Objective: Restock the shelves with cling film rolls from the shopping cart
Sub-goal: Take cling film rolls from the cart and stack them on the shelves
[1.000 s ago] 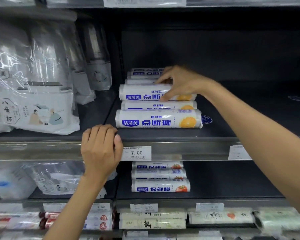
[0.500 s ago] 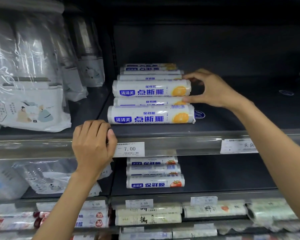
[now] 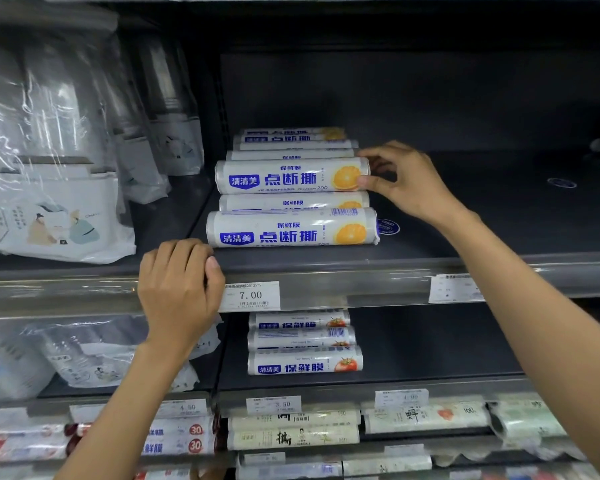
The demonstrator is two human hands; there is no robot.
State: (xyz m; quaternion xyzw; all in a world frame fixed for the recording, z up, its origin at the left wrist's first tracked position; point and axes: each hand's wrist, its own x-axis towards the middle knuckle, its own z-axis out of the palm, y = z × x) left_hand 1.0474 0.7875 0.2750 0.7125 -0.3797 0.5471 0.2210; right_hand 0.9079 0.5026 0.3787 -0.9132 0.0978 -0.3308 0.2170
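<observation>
Several white cling film rolls with blue print and an orange picture lie in a stack on the dark middle shelf (image 3: 465, 237). The upper front roll (image 3: 291, 176) rests on the others, above the front roll (image 3: 291, 228). My right hand (image 3: 407, 183) is at the upper roll's right end, pinching it between thumb and curled fingers. My left hand (image 3: 179, 289) grips the shelf's front edge (image 3: 361, 282), fingers curled over it, just left of the 7.00 price tag (image 3: 250, 295). The shopping cart is out of view.
Plastic-wrapped cup packs (image 3: 59, 188) fill the shelf's left side. To the right of the rolls the shelf surface is bare and dark. Tomato-print rolls (image 3: 305, 363) sit on the shelf below, and more wrapped rolls (image 3: 291, 429) fill the lowest shelf.
My right hand slid from the top of the upper roll to its right end and now pinches it. My left hand stays on the shelf edge.
</observation>
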